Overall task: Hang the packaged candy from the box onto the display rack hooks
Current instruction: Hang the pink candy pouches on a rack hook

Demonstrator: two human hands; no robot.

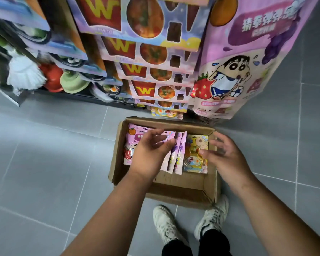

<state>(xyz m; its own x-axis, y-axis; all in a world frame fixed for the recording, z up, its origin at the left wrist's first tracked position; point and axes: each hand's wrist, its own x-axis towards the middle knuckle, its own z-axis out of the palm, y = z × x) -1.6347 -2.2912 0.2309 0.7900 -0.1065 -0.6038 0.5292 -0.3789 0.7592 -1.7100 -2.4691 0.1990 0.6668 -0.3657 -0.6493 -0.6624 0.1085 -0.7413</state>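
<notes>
An open cardboard box [209, 183] sits on the grey floor below me. Inside lie several pink candy bags [179, 154] and a yellow carded pack [196, 156] at the right. My left hand [151, 152] hovers over the pink bags with fingers spread, holding nothing. My right hand [227, 156] is open above the box's right wall, fingers apart. Ahead, the display rack [155, 58] carries rows of hanging purple packs. A large pink candy bag [235, 71] hangs at the right, close to the camera.
A shelf at the left holds a white mop head [24, 74], a red item and a green bowl [72, 84]. My white shoes [164, 224] stand just behind the box. Grey tiled floor [44, 163] lies to both sides.
</notes>
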